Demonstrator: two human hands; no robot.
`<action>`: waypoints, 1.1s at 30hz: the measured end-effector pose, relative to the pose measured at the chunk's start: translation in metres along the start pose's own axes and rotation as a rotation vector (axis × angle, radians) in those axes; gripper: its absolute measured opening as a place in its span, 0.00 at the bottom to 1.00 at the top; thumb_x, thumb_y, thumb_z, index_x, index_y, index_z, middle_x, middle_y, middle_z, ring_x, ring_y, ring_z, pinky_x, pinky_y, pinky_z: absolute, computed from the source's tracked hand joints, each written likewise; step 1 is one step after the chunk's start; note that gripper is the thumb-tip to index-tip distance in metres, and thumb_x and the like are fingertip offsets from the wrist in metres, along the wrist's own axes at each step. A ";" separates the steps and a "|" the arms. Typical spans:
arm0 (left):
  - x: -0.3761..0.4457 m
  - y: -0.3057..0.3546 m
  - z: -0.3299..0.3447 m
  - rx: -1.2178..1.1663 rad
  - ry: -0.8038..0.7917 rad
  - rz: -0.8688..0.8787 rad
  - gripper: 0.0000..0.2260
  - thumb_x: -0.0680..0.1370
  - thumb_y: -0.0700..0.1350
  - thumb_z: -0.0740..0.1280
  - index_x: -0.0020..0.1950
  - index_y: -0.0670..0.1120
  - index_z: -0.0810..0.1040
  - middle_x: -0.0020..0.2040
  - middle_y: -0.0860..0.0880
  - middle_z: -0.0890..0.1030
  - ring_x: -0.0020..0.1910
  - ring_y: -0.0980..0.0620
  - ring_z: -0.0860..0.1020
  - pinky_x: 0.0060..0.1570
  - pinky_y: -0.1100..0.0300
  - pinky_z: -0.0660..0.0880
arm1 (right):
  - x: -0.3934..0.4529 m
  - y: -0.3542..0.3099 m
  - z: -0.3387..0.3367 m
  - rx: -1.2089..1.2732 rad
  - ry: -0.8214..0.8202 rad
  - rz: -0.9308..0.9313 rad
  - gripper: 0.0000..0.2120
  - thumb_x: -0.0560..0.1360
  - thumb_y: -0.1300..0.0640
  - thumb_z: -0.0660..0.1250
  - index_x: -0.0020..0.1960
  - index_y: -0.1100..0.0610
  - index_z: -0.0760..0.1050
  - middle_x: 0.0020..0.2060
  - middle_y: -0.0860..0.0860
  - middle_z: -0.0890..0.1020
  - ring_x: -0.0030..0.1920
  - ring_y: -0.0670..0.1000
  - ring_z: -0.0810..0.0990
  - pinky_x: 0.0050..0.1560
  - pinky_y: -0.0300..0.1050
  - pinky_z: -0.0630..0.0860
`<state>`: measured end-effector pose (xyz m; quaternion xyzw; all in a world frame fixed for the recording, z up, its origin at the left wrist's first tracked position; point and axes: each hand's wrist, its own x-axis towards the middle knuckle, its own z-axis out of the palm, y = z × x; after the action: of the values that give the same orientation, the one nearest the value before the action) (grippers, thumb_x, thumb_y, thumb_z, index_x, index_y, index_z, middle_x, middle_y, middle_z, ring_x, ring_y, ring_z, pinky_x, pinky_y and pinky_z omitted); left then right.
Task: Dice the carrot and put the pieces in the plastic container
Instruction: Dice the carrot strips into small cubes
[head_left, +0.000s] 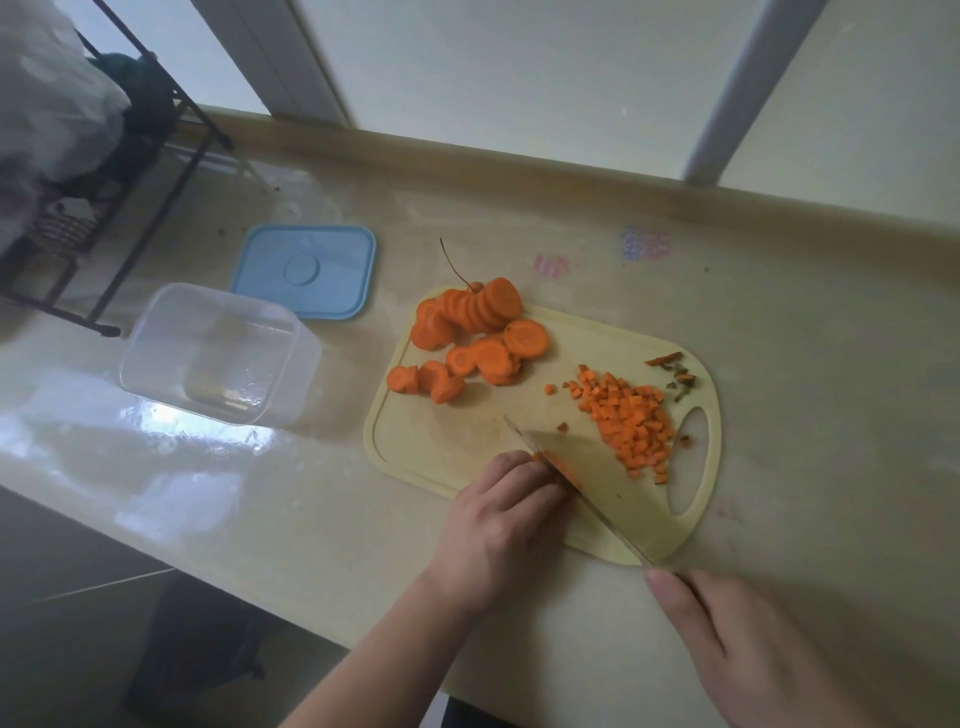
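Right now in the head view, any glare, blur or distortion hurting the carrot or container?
Head view: window glare streaks the countertop beside the clear plastic container; wide-angle bend curves the counter edge; right hand and knife blade look soft, motion-blurred; carrot slices and diced carrot read sharp enough.

Glossy beige countertop (779, 322) under pale daylight — frosted window panes (519, 62) behind a raised ledge. Black wire rack (150, 171) far left; dark floor (78, 649) below.
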<state>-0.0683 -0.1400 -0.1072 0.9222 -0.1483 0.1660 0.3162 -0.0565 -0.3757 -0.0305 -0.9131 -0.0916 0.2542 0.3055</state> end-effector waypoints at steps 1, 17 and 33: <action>-0.001 0.000 0.000 -0.004 -0.005 0.000 0.08 0.77 0.39 0.75 0.55 0.40 0.85 0.55 0.44 0.83 0.57 0.42 0.80 0.57 0.52 0.78 | -0.002 0.001 0.000 -0.010 0.002 0.009 0.39 0.70 0.24 0.39 0.34 0.55 0.73 0.31 0.49 0.80 0.34 0.43 0.78 0.38 0.44 0.72; 0.000 -0.001 0.004 -0.003 -0.007 0.006 0.09 0.76 0.38 0.76 0.55 0.39 0.85 0.55 0.43 0.83 0.59 0.42 0.80 0.59 0.51 0.77 | 0.005 -0.006 0.004 -0.069 -0.059 0.041 0.45 0.63 0.20 0.29 0.37 0.53 0.72 0.31 0.50 0.79 0.36 0.47 0.79 0.41 0.49 0.76; -0.003 0.001 0.000 -0.034 0.068 -0.034 0.06 0.76 0.39 0.77 0.51 0.39 0.85 0.50 0.45 0.82 0.53 0.44 0.80 0.55 0.53 0.78 | 0.010 -0.008 -0.012 0.077 -0.030 -0.050 0.27 0.75 0.36 0.49 0.29 0.55 0.64 0.26 0.39 0.75 0.28 0.43 0.73 0.31 0.38 0.67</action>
<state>-0.0720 -0.1405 -0.1078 0.9130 -0.1247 0.1892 0.3392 -0.0416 -0.3721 -0.0212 -0.8940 -0.1093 0.2636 0.3455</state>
